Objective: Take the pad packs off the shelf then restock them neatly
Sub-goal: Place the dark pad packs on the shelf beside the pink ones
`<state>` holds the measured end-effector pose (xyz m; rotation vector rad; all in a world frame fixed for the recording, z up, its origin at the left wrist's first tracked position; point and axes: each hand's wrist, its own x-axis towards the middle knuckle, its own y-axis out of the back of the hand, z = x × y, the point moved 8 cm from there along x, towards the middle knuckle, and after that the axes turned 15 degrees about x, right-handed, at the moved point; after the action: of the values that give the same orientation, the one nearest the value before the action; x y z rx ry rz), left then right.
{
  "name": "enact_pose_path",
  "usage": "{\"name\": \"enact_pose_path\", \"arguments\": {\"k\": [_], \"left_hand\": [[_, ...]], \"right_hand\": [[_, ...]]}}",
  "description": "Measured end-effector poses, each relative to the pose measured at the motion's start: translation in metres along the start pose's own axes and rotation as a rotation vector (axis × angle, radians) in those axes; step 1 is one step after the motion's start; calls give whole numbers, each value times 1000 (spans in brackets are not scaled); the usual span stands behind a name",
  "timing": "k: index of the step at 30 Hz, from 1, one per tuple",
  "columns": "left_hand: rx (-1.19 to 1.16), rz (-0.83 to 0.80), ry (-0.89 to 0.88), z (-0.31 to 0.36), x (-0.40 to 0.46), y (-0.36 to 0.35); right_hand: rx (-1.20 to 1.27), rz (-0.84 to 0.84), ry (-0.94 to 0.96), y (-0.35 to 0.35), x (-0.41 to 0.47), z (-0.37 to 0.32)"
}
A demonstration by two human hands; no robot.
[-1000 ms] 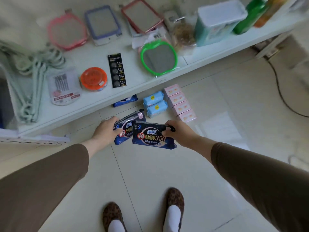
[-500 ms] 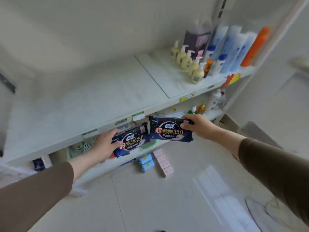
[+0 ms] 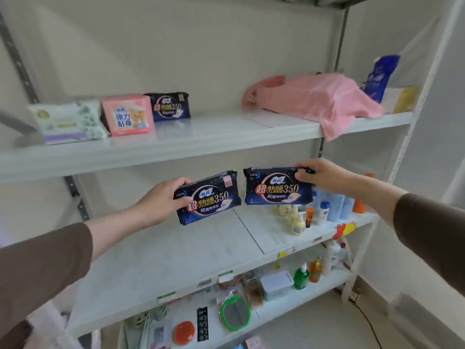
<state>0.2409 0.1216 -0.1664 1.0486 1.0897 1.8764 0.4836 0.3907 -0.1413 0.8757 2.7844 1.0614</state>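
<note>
Since the earlier frames we have lifted both packs from floor level up before the shelves. Our left hand (image 3: pixel 161 200) curls its fingers round the left end of one dark pad pack (image 3: pixel 208 197), tilted slightly; our right hand (image 3: pixel 319 176) pinches the top right corner of the other dark pad pack (image 3: pixel 276 186). Both are navy, printed with "350" and red-and-gold characters. They hang side by side, apart, above the middle shelf (image 3: pixel 176 250). A matching pack (image 3: pixel 169 106) stands on the upper shelf (image 3: pixel 214 132).
</note>
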Motion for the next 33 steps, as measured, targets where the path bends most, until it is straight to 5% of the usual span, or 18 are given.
{"name": "enact_pose_path", "arguments": {"k": [11,21,33], "left_hand": [[117,107,-54,28,62,132],[352,197,-38,-3,135,183],[400,15,31,-37,243,199]], "right_hand": [[57,146,150,79,85,-96],[172,237,206,64,224,-154],[261,156,169,33,361,-176]]}}
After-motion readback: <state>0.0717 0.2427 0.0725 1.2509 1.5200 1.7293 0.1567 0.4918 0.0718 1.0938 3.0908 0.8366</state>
